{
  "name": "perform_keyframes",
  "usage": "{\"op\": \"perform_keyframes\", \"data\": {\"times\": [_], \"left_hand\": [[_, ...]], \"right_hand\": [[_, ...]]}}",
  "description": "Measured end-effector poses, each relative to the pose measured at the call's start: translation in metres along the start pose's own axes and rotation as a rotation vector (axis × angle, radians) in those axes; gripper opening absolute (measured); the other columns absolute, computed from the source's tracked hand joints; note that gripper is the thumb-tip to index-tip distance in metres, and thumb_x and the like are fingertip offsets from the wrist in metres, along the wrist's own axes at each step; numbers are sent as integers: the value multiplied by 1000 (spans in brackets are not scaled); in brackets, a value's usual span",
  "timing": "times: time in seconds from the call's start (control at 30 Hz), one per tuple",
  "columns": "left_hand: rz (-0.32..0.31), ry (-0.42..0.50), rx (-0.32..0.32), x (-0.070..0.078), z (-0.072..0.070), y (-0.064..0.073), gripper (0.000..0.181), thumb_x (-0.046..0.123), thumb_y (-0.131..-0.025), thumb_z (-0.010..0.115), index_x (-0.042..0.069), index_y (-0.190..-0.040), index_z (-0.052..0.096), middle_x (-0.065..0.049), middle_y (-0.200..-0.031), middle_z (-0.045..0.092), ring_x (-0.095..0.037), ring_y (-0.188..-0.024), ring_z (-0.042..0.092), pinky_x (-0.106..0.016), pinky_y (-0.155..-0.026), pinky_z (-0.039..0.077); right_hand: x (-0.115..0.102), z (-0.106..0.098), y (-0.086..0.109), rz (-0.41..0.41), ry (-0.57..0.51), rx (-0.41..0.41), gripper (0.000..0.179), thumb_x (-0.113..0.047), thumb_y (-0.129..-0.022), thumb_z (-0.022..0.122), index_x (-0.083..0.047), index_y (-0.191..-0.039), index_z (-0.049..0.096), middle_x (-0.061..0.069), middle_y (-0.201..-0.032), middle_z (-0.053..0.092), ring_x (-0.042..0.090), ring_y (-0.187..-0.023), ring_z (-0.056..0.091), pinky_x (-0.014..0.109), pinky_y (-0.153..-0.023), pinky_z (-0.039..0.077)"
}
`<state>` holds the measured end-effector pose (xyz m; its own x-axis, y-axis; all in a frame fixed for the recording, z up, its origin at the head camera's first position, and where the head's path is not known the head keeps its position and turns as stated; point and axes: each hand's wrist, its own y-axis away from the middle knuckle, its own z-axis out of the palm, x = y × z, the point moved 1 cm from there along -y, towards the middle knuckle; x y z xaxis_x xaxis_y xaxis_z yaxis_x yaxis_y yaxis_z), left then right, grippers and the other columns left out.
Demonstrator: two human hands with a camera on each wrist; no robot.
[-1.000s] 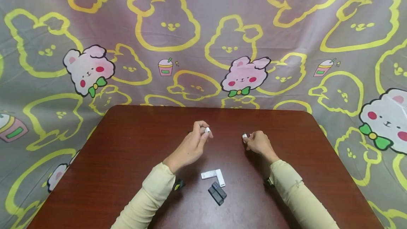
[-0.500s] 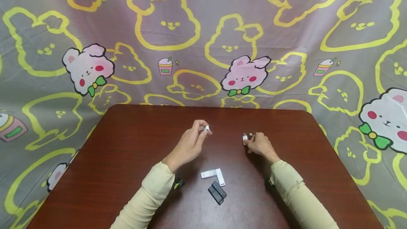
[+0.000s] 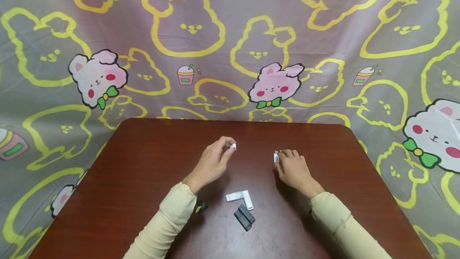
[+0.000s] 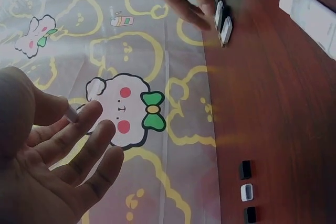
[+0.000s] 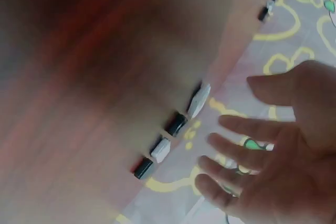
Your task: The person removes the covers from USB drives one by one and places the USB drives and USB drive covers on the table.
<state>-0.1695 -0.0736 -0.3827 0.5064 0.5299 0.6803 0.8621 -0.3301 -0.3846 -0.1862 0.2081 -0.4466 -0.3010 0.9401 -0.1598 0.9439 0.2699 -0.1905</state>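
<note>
My left hand point(image 3: 210, 164) pinches a small white USB stick cap point(image 4: 71, 113) between thumb and index finger, above the table. The other fingers of that hand are half extended. On the far right part of the table, my right hand point(image 3: 296, 171) hovers with its fingers spread and loosely bent, holding nothing in the right wrist view. Near its fingertips lie several USB sticks in a row, among them a white USB stick point(image 5: 199, 101) and a black USB stick point(image 5: 176, 125). In the head view the hand hides most of this row.
On the brown table point(image 3: 161, 147), two white USB sticks point(image 3: 248, 200) and two black USB sticks point(image 3: 244, 218) lie between the forearms. Small caps stand in a row, a white cap point(image 4: 247, 192) between black ones. A patterned cloth point(image 3: 223, 19) hangs behind the table.
My right hand has let go of the white USB stick, which stays in the row, and its fingers have opened out. The left hand has hardly moved, still pinching the cap.
</note>
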Motion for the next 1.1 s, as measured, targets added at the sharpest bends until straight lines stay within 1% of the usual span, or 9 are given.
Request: {"op": "perform_keyframes", "data": {"times": [0.07, 0.13, 0.27, 0.4, 0.57, 0.73, 0.93, 1.03, 1.1], "left_hand": [[-3, -20, 0, -2, 1, -1, 17, 14, -103, 57, 8, -118, 62, -4, -101, 70, -15, -86, 61, -33, -79, 50], [-8, -36, -1, -4, 2, -3, 18, 16, -103, 58, 8, -118, 63, -5, -103, 71, -17, -88, 61, -36, -81, 50], [-19, -69, -1, -11, 4, -4, 18, 16, -102, 60, 8, -117, 65, -6, -106, 74, -20, -90, 63, -39, -83, 49], [-34, -96, -3, -18, 6, -3, 15, 15, -99, 64, 9, -113, 67, -7, -105, 74, -23, -90, 62, -41, -84, 48], [-56, -93, -28, -26, 9, -6, 14, 16, -98, 66, 9, -110, 68, -7, -104, 74, -26, -90, 61, -40, -84, 46], [-67, -107, -40, -34, 10, -13, 12, 16, -99, 66, 9, -108, 69, -6, -101, 74, -22, -91, 62, -40, -85, 48], [-15, -150, -31, -43, 13, -24, 12, 13, -97, 67, 6, -107, 71, -8, -103, 73, -26, -97, 62, -43, -88, 50], [13, -167, -32, -47, 16, -31, 11, 12, -96, 67, 5, -104, 72, -10, -104, 72, -28, -99, 59, -44, -91, 48], [21, -179, -45, -50, 18, -35, 11, 11, -96, 68, 5, -103, 72, -12, -104, 71, -31, -101, 58, -45, -92, 46]], "right_hand": [[-5, 3, 4, -51, 3, -30, 47, -25, -98, 64, 3, -135, 59, 23, -141, 58, 45, -131, 52, 63, -95, 45], [-8, 5, 7, -78, -14, -59, 52, -27, -99, 63, 3, -141, 55, 24, -149, 52, 44, -139, 48, 66, -100, 42], [-11, 9, 10, -64, -52, -124, 59, -32, -100, 62, 4, -145, 49, 25, -157, 43, 43, -145, 42, 68, -106, 36], [-11, 10, 11, -42, -60, -174, 62, -34, -102, 59, 6, -148, 45, 26, -160, 37, 45, -147, 39, 69, -108, 35], [-8, 10, 11, -28, -69, -213, 65, -35, -103, 56, 9, -149, 41, 29, -161, 34, 46, -148, 36, 69, -109, 34], [-7, 8, 8, -7, -79, -246, 66, -35, -104, 54, 9, -151, 37, 29, -162, 30, 47, -150, 31, 70, -111, 31], [-5, 10, 6, 0, -85, -273, 67, -36, -105, 53, 9, -151, 36, 30, -162, 30, 47, -150, 30, 71, -111, 31], [-6, 9, 6, -1, -90, -270, 67, -36, -105, 52, 9, -152, 35, 30, -162, 29, 48, -150, 29, 71, -111, 32], [-7, 8, 5, -4, -92, -247, 66, -34, -105, 52, 9, -152, 35, 30, -162, 30, 49, -150, 30, 71, -111, 33]]}}
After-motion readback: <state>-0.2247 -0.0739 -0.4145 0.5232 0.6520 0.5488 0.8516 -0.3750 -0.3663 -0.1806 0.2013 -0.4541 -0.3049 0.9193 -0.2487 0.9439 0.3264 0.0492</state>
